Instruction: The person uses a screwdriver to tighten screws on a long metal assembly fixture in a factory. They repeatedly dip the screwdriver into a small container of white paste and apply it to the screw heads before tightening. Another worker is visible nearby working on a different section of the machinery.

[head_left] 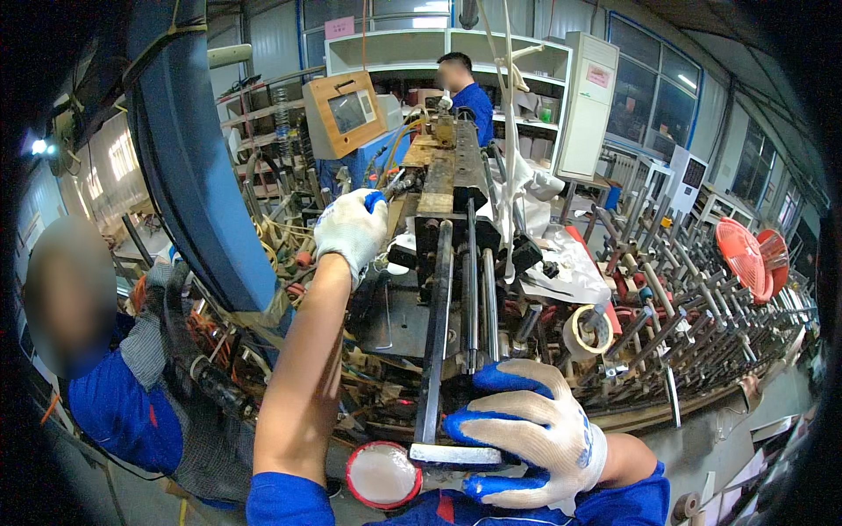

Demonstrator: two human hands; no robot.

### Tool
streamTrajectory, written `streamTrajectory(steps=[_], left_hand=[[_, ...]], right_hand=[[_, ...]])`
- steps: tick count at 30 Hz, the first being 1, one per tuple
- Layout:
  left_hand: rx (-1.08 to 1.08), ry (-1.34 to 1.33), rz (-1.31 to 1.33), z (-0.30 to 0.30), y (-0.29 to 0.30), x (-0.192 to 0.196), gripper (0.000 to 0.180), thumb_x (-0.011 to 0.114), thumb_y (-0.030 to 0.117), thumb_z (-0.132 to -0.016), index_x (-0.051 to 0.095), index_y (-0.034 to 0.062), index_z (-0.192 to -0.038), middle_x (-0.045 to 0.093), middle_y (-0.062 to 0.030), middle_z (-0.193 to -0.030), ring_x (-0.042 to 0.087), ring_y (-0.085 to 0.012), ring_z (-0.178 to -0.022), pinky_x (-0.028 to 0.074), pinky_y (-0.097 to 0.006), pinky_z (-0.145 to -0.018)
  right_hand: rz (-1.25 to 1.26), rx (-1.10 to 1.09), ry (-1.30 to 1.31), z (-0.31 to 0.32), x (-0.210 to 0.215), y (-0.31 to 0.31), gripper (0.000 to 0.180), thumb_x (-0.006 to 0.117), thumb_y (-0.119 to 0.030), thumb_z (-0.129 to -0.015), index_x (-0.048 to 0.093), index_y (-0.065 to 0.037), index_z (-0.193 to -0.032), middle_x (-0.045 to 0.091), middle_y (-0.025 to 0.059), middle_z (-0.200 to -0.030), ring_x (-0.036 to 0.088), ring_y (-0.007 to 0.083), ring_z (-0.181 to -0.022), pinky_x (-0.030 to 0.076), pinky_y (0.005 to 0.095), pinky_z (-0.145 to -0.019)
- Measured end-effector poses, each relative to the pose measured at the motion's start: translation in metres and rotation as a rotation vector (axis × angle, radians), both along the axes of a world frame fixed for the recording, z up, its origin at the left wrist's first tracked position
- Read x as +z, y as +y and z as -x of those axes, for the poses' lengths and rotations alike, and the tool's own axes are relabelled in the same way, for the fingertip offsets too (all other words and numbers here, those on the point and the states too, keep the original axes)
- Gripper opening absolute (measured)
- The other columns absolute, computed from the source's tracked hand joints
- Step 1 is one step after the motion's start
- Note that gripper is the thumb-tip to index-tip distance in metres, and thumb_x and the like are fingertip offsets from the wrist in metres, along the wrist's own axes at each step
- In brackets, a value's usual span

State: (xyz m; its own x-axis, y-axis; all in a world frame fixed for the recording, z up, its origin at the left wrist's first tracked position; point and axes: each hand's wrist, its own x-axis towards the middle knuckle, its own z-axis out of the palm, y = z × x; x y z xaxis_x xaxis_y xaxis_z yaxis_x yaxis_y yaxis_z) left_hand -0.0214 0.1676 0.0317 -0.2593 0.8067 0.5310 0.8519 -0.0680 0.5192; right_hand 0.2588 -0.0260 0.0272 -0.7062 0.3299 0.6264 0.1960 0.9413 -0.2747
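Note:
My left hand (353, 228), in a white glove with blue coating, is raised beside the far part of a long metal machine (452, 175). Its fingers are curled closed near a dark fitting with hoses (402, 182); what lies inside the grip is hidden. My right hand (531, 431), gloved alike, is at the machine's near end with fingers stretched and thumb apart. Its fingertips are next to a long dark bar (433, 342) and the lower end of a steel rod (472, 298). A pale flat end plate (456, 454) sits at the bar's foot, close to the thumb.
A red-rimmed round object (383, 474) is below the bar. Rightward are a tape roll (587, 332), white sheeting (561, 263), racks of metal rods (675, 307) and red fan-like discs (741, 256). A blue column (197, 158) and a co-worker (123, 403) stand left; another person (474, 110) works beyond.

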Motion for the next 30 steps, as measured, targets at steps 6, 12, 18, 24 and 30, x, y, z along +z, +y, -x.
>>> streamTrajectory(steps=[6, 12, 18, 24, 30], left_hand=[[0.138, 0.599, 0.046, -0.020, 0.005, 0.006, 0.021, 0.056, 0.021, -0.092, 0.075, 0.0136, -0.095, 0.074, -0.0124, -0.097, 0.070, -0.0303, -0.096, 0.049, -0.043, -0.083], [0.211, 0.860, -0.088, -0.023, 0.016, -0.012, 0.016, 0.057, 0.017, -0.091, 0.072, 0.0148, -0.095, 0.069, -0.0095, -0.096, 0.065, -0.0283, -0.095, 0.045, -0.044, -0.084], [-0.015, 0.263, 0.071, -0.022, 0.013, 0.003, 0.022, 0.069, 0.027, -0.090, 0.075, 0.0115, -0.103, 0.074, -0.0145, -0.097, 0.070, -0.0341, -0.093, 0.054, -0.042, -0.082], [-0.162, -0.034, 0.037, -0.003, 0.026, 0.000, 0.032, 0.078, 0.032, -0.082, 0.077, 0.0082, -0.103, 0.076, -0.0138, -0.096, 0.072, -0.0320, -0.089, 0.056, -0.041, -0.081], [-0.007, 0.055, 0.113, 0.010, 0.014, -0.005, 0.029, 0.073, 0.037, -0.086, 0.076, 0.0129, -0.103, 0.074, -0.0147, -0.103, 0.070, -0.0351, -0.098, 0.055, -0.043, -0.086]], right_hand=[[-0.023, 0.018, 0.010, 0.001, -0.002, 0.001, 0.060, 0.081, -0.041, -0.076, 0.069, -0.008, -0.124, 0.067, 0.0116, -0.117, 0.059, 0.0386, -0.117, 0.048, 0.0502, -0.094], [-0.006, 0.032, 0.000, -0.001, -0.004, 0.001, 0.062, 0.081, -0.041, -0.076, 0.067, -0.008, -0.127, 0.065, 0.0122, -0.118, 0.059, 0.0397, -0.117, 0.048, 0.0515, -0.095], [0.002, 0.030, 0.013, -0.002, -0.005, 0.003, 0.061, 0.081, -0.040, -0.077, 0.067, -0.008, -0.128, 0.065, 0.0127, -0.118, 0.058, 0.0395, -0.119, 0.048, 0.0514, -0.096], [-0.022, 0.118, -0.016, -0.007, 0.003, 0.008, 0.063, 0.080, -0.040, -0.078, 0.065, -0.006, -0.130, 0.064, 0.0140, -0.122, 0.059, 0.0394, -0.117, 0.048, 0.0509, -0.097], [0.068, -0.131, -0.034, 0.029, 0.073, 0.085, 0.036, 0.069, -0.023, -0.088, 0.069, -0.004, -0.118, 0.070, 0.0192, -0.106, 0.067, 0.0364, -0.099, 0.053, 0.0433, -0.089]])
